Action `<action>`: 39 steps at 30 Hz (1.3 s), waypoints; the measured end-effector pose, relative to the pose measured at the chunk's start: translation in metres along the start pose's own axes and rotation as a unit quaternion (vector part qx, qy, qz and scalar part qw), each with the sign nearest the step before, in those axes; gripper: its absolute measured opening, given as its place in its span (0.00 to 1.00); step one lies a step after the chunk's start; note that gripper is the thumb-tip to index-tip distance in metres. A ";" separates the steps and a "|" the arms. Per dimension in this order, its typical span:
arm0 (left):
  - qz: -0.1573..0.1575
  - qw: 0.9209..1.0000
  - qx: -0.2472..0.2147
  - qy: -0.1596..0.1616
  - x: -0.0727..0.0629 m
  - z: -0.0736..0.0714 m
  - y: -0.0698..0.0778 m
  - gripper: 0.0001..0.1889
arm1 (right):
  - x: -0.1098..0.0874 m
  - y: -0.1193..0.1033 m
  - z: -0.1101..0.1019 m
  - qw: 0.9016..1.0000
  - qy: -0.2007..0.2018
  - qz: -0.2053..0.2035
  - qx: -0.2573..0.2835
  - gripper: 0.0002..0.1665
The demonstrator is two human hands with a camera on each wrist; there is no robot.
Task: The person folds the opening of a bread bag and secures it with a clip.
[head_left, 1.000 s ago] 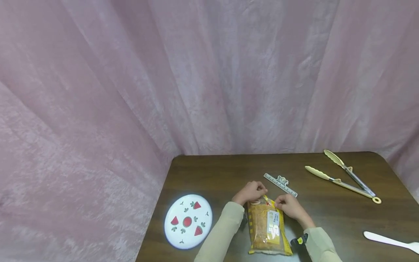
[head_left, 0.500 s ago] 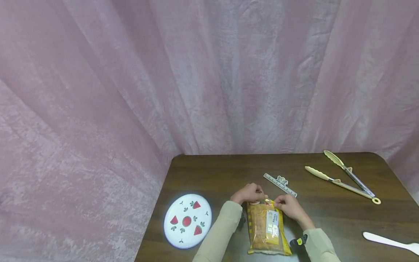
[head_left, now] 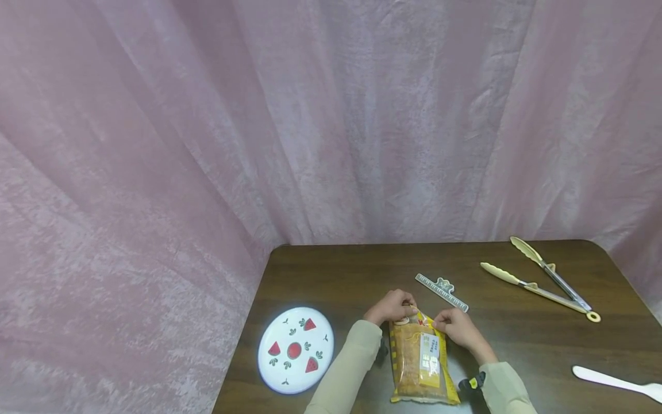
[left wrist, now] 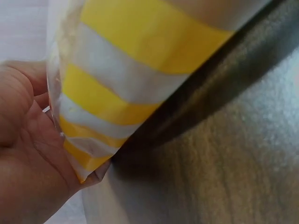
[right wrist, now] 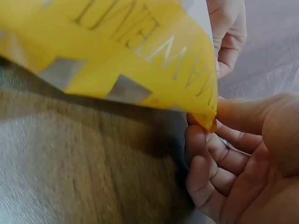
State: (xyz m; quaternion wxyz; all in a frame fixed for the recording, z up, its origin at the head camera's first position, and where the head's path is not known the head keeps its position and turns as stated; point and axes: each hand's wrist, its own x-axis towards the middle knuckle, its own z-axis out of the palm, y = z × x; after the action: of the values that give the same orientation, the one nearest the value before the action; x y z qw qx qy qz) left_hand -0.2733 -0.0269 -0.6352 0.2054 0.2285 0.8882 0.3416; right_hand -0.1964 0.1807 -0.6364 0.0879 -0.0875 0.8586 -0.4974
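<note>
A clear and yellow bag of bread (head_left: 408,359) lies on the table with a white and yellow label on its front. At its far end, the left hand (head_left: 391,306) grips the left part of the bag's top edge. In the left wrist view, the yellow-striped side of the bag (left wrist: 112,93) runs down into the left hand (left wrist: 32,140). The right hand (head_left: 457,326) pinches the top right corner. Seen from the right wrist, the thumb and forefinger of the right hand (right wrist: 243,158) hold the yellow corner of the bag (right wrist: 154,56).
A ruler-like clip (head_left: 441,292) lies just beyond the bag. Open tongs (head_left: 558,287) rest at the back right, and a white spatula-like utensil (head_left: 615,380) at the right. On the left sits a white plate (head_left: 323,322) with watermelon patterns. A curtain hangs behind the table (head_left: 331,276).
The bag's top edge between the hands dips, then rises again into a peak beside the left hand. The left hand has shifted very slightly; both hands keep their hold.
</note>
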 end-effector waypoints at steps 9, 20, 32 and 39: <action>-0.016 0.999 -0.007 0.030 -0.001 0.003 -0.001 0.04 | -0.002 0.004 -0.001 1.000 -0.003 0.009 -0.012 0.10; -0.009 0.998 -0.032 0.047 0.000 0.005 -0.003 0.05 | -0.006 0.001 -0.007 0.999 -0.017 -0.030 -0.022 0.06; -0.005 0.998 -0.026 0.058 -0.003 0.001 0.001 0.05 | 0.011 0.001 -0.040 0.997 0.031 -0.011 -0.066 0.07; -0.017 0.998 -0.031 0.057 -0.008 -0.001 -0.001 0.04 | 0.024 0.006 -0.052 0.988 0.104 -0.022 -0.113 0.09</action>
State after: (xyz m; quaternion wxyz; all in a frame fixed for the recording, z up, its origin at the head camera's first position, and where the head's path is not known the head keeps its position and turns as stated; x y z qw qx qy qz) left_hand -0.2678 -0.0319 -0.6335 0.1666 0.1874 0.8913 0.3777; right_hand -0.2321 0.2217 -0.6177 -0.0232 -0.0635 0.9119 -0.4049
